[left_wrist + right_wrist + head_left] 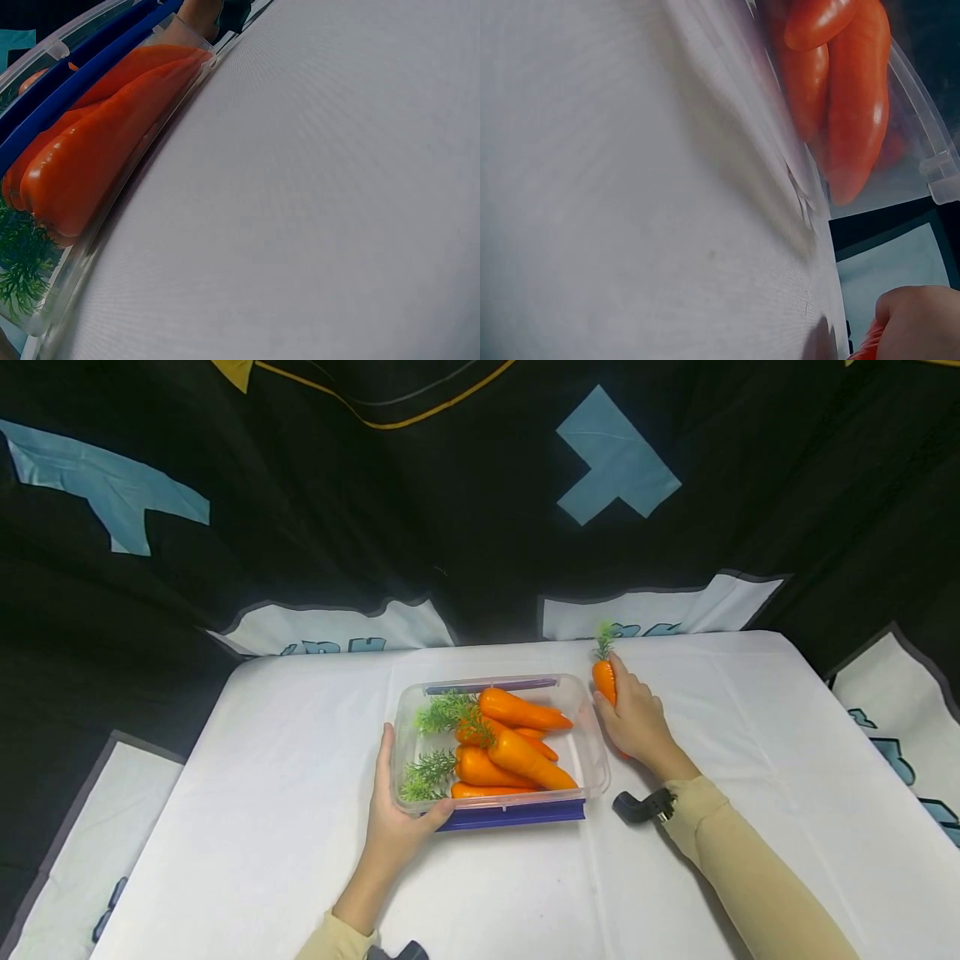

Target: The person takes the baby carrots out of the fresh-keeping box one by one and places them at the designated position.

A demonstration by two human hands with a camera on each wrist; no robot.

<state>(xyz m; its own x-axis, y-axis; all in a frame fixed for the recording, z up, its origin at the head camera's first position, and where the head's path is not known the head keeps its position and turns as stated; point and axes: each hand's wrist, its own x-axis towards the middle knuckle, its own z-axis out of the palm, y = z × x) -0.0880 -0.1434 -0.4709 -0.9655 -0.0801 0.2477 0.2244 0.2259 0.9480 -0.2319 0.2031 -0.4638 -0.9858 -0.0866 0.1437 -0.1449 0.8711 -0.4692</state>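
Head view — left hand [399, 828] straight-fingered against clear container [598, 760] — right hand [639, 718] curled round carrot [602, 679]

At the centre of the head view, a clear plastic box [598, 756] with blue clips [517, 815] is holding several smooth orange carrots [525, 758], which are lying piled, their green leaves pointing left and their tips right, while the left hand [397, 822] is touching its lower left corner. Just right of the box, the right hand [639, 714] is gripping another carrot [603, 680], whose leafy end is pointing toward the upper edge of the frame.
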